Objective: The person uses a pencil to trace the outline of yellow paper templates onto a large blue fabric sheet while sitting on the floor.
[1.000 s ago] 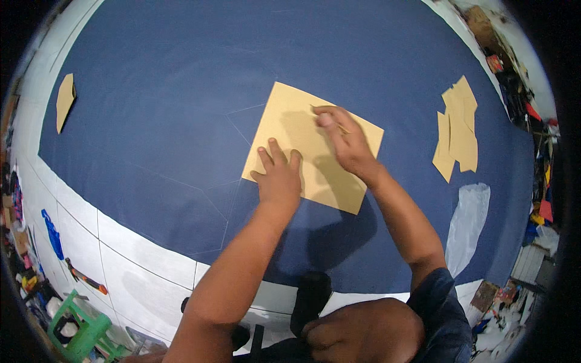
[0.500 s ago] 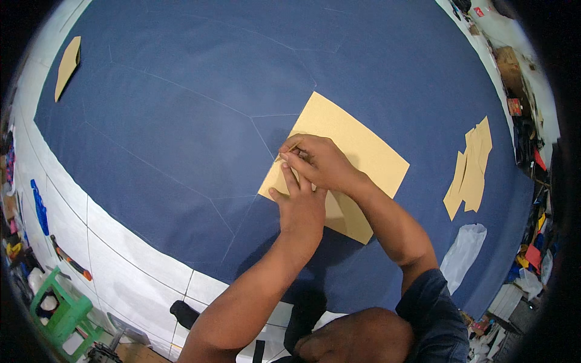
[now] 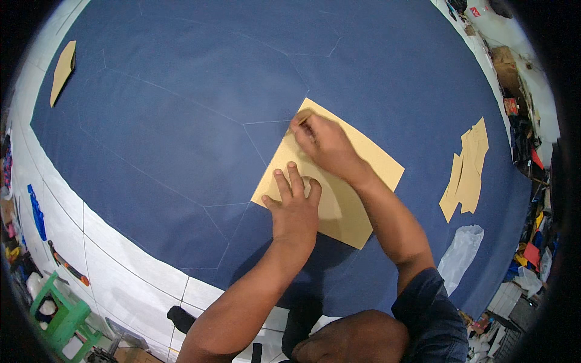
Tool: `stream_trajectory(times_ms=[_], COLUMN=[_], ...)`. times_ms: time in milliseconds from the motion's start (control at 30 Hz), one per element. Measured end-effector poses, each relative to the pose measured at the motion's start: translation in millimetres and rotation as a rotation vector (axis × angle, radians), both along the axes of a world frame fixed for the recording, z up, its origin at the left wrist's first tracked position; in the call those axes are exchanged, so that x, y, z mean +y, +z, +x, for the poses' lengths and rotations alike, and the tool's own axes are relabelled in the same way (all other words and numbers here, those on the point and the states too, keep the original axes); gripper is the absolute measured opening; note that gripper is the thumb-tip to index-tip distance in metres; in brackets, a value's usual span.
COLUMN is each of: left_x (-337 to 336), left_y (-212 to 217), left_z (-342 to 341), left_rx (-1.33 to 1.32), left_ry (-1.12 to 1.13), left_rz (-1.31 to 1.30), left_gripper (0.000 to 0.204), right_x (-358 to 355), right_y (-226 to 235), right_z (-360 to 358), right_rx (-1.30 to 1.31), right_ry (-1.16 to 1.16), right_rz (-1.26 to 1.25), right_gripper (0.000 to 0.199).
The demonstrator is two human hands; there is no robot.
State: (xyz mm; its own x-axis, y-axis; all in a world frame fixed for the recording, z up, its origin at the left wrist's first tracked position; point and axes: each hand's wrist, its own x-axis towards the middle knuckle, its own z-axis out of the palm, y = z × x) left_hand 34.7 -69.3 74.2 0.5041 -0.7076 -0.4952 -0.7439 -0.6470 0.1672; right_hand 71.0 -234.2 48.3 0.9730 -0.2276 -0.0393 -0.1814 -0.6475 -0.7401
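Blue cloth (image 3: 181, 121) covers the floor under me, chalk lines running across it. Nearest, my left hand (image 3: 295, 202) presses flat, fingers spread, on the tan card pattern (image 3: 363, 163). Farther on, my right hand (image 3: 321, 142) pinches something small, likely chalk, at its top corner. Thin, light and slippery-looking card, so I'd hold it down by the middle.

A cardboard sheet (image 3: 363, 187) is lying on the cloth (image 3: 181, 121); more cardboard pieces (image 3: 466, 172) are sitting at its three o'clock, another piece (image 3: 63, 71) at ten.
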Motion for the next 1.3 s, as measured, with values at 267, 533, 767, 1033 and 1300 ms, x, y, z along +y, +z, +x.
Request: stream_trajectory(times_ms=[267, 533, 767, 1033, 1300], left_x=[-2.1, -11.9, -24.2, -26.3, -40.5], left_y=[-1.2, -8.8, -13.7, -8.0, -7.9], left_z=[3.1, 7.1, 11.9, 11.8, 9.3], left_rx=[-0.053, -0.184, -0.130, -0.138, -0.241], left_ry=[0.000, -0.120, -0.189, -0.237, -0.415], left_rz=[-0.024, -0.077, -0.049, -0.025, 0.103], left_gripper=[0.069, 0.091, 0.074, 0.115, 0.111], right_x=[-44.0, -41.7, -39.5, -38.5, -48.0], right_y=[-12.1, -20.1, -14.9, -19.3, -14.5], right_z=[27.7, 26.8, 22.5, 20.9, -58.1], right_rx=[-0.069, -0.113, -0.075, -0.159, -0.067], right_ry=[-0.212, -0.271, -0.265, -0.253, -0.479], right_rz=[-0.042, -0.071, -0.114, -0.183, -0.182], right_gripper=[0.022, 0.021, 0.020, 0.020, 0.017])
